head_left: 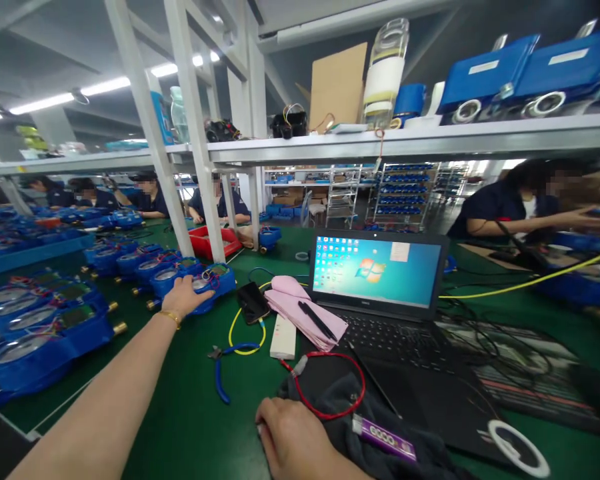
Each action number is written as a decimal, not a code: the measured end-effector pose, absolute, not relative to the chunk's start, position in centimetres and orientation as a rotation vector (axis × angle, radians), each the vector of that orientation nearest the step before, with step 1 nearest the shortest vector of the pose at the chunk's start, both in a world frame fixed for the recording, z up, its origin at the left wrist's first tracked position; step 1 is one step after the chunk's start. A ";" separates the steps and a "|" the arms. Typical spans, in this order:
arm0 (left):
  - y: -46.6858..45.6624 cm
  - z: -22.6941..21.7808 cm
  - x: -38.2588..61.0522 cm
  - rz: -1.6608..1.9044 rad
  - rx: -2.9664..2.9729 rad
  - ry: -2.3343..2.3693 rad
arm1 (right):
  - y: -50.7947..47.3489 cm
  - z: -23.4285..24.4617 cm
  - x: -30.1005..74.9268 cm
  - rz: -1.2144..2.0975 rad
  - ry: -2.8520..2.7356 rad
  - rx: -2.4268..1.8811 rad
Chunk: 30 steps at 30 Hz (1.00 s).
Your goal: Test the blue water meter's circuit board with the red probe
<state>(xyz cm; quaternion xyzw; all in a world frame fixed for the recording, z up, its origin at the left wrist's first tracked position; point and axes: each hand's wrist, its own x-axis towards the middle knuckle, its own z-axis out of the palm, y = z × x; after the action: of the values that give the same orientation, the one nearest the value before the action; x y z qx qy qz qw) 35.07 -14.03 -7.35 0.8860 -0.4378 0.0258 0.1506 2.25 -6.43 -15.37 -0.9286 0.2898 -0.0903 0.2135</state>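
Note:
My left hand (184,297) reaches out to a blue meter (215,283) with a round dial and coloured wires, at the near end of a row. Its thumb is spread to the right across the meter, and the other fingers rest over it, partly hidden. My right hand (295,433) lies curled on the green table beside a dark cloth (330,387); its fingers are bent under, and whatever they may hold is hidden. Near it are a red cable loop (363,393) and a purple tube-like pack (385,438). Blue-handled cutters (221,373) lie between my hands.
An open laptop (375,273) stands to the right, beside pink cloths (300,303), a black phone (253,302) and a white box (283,338). More blue meters (40,327) fill the left. A shelf (430,137) crosses overhead. Co-workers sit beyond the table and at right.

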 end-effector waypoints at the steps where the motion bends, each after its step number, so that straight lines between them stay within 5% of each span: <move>1: -13.7 -7.4 34.9 0.085 2.551 -1.251 | -6.5 -15.3 2.2 -0.274 0.785 -2.565; 8: -7.2 -7.3 32.9 0.115 2.528 -1.277 | -6.2 -14.6 1.6 -0.166 0.298 -2.664; 19: 9.1 -7.0 27.9 -0.086 2.232 -1.523 | -5.3 -14.9 0.8 -0.227 0.450 -2.733; 30: 11.9 -7.2 26.5 -0.218 2.047 -1.578 | -6.3 -13.6 2.6 -0.266 0.626 -2.660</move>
<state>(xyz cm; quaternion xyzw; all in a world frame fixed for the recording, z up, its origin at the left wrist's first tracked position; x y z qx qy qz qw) 26.48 11.86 -7.19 0.7597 -0.5858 -0.0809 0.2705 2.64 -6.31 -13.60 -0.9499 0.2236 -0.0951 0.1967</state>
